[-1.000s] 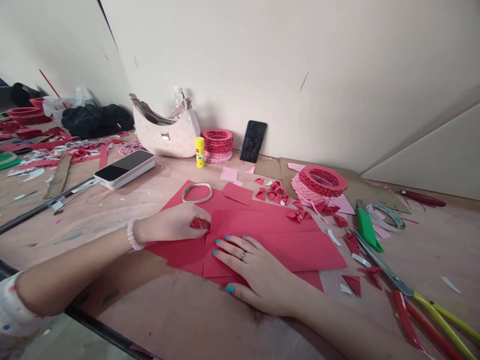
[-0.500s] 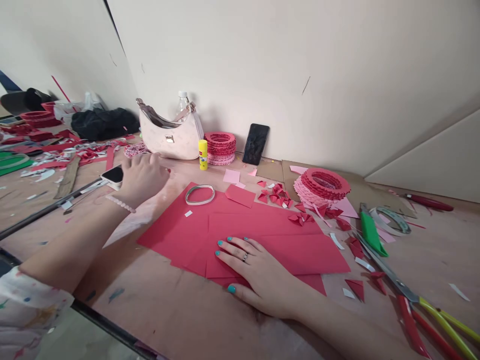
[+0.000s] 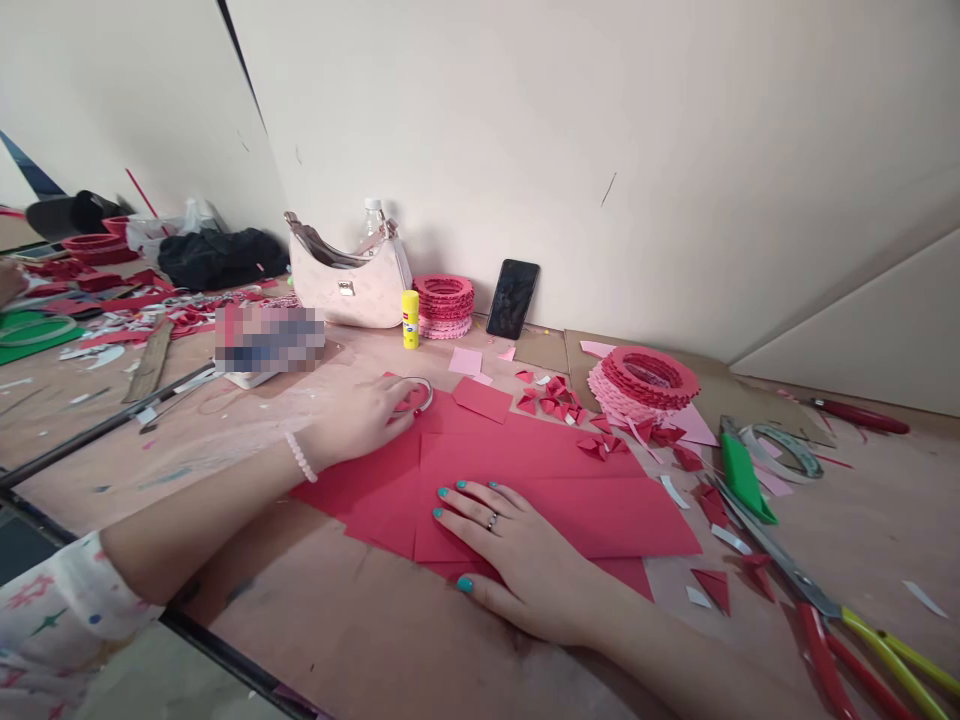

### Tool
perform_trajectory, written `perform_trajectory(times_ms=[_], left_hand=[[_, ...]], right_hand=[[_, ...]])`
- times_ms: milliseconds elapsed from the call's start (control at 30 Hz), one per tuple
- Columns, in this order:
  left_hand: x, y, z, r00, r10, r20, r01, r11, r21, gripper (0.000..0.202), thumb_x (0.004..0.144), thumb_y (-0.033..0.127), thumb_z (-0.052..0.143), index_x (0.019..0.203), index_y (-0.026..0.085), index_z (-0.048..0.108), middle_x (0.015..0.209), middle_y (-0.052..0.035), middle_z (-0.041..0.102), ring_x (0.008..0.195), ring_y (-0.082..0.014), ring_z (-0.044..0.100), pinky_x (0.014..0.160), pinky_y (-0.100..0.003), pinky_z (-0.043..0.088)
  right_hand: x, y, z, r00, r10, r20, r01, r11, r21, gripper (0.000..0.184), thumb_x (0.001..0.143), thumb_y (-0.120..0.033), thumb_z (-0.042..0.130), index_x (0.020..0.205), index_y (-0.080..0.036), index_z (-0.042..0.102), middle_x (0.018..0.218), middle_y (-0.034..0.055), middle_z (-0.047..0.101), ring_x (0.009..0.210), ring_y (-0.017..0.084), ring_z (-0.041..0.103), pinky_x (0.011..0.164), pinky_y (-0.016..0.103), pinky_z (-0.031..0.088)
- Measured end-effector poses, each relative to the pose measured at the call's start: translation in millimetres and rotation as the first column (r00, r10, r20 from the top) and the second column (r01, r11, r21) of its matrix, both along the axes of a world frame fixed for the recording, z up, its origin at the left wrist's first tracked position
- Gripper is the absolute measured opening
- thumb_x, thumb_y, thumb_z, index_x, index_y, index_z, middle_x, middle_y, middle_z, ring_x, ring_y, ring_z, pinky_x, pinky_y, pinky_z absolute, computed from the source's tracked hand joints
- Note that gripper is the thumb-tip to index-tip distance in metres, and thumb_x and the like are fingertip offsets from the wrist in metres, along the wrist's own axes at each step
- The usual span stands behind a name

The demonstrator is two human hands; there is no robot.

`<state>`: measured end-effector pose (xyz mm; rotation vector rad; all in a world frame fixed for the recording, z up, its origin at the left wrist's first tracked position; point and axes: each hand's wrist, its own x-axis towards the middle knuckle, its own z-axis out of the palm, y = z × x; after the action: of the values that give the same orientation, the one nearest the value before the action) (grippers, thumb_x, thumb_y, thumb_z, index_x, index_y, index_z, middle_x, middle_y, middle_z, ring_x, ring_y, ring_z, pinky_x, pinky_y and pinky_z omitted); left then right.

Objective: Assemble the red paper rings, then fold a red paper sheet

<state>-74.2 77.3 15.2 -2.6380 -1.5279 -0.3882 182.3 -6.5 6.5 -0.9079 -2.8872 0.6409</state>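
Fingers of my left hand (image 3: 360,420) curl inward at the near edge of a narrow oval paper band (image 3: 429,392), with a tiny red scrap (image 3: 415,412) at their tips; I can't tell whether they actually grip the band. Its long axis runs crosswise, left to right, on the far edge of the matt red paper sheets (image 3: 555,510), nearer my left hand than my right hand (image 3: 525,565), whose fingers (image 3: 472,497) lie open and flat on the paper.

A pale pink handbag (image 3: 346,290), yellow glue stick (image 3: 410,320) and black smartphone (image 3: 512,299) stand beside the wall (image 3: 600,150).
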Motion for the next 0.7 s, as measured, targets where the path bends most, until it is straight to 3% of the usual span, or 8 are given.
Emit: perform_trajectory(times_ms=[133, 333, 533, 700], left_hand=[[10.3, -13.5, -3.2, 0.991, -0.122, 0.045, 0.122, 0.993, 0.001, 0.031, 0.089, 0.033, 0.041, 0.114, 0.018, 0.050, 0.115, -0.0093, 0.056, 0.106, -0.0234, 0.052, 0.090, -0.035, 0.041], [16.0, -21.0, 0.0, 0.987, -0.158, 0.015, 0.158, 0.982, -0.105, 0.029, 0.088, 0.029, 0.042, 0.111, 0.016, 0.052, 0.105, -0.0088, 0.060, 0.094, -0.0217, 0.058, 0.081, -0.034, 0.046], [16.1, -21.1, -3.5, 0.981, -0.189, 0.041, 0.193, 0.972, -0.136, 0.033, 0.087, 0.028, 0.044, 0.118, 0.017, 0.049, 0.112, -0.0097, 0.058, 0.104, -0.0228, 0.055, 0.088, -0.037, 0.043], [16.9, -21.3, -5.7, 0.970, -0.187, 0.155, 0.216, 0.956, -0.198, 0.038, 0.084, 0.026, 0.047, 0.121, 0.017, 0.047, 0.120, -0.0090, 0.055, 0.110, -0.0223, 0.051, 0.093, -0.036, 0.041]], right_hand=[[-0.2, -0.5, -0.3, 1.000, 0.001, -0.006, -0.001, 1.000, -0.002, 0.054, 0.089, -0.049, 0.034, 0.139, -0.028, 0.028, 0.146, -0.0012, 0.027, 0.134, 0.019, 0.019, 0.109, 0.042, 0.014], [0.4, -0.4, -1.0, 1.000, -0.002, -0.010, 0.002, 1.000, -0.009, 0.054, 0.089, -0.049, 0.034, 0.139, -0.029, 0.029, 0.146, -0.0016, 0.026, 0.134, 0.019, 0.019, 0.109, 0.042, 0.013], [1.1, -0.3, -1.6, 1.000, -0.010, -0.008, 0.010, 1.000, -0.010, 0.054, 0.089, -0.050, 0.034, 0.138, -0.029, 0.029, 0.146, -0.0024, 0.027, 0.134, 0.019, 0.020, 0.109, 0.042, 0.014], [1.1, -1.4, -0.9, 1.000, -0.024, -0.006, 0.024, 1.000, -0.001, 0.053, 0.089, -0.049, 0.034, 0.138, -0.028, 0.031, 0.145, -0.0011, 0.028, 0.133, 0.020, 0.021, 0.109, 0.043, 0.014]])
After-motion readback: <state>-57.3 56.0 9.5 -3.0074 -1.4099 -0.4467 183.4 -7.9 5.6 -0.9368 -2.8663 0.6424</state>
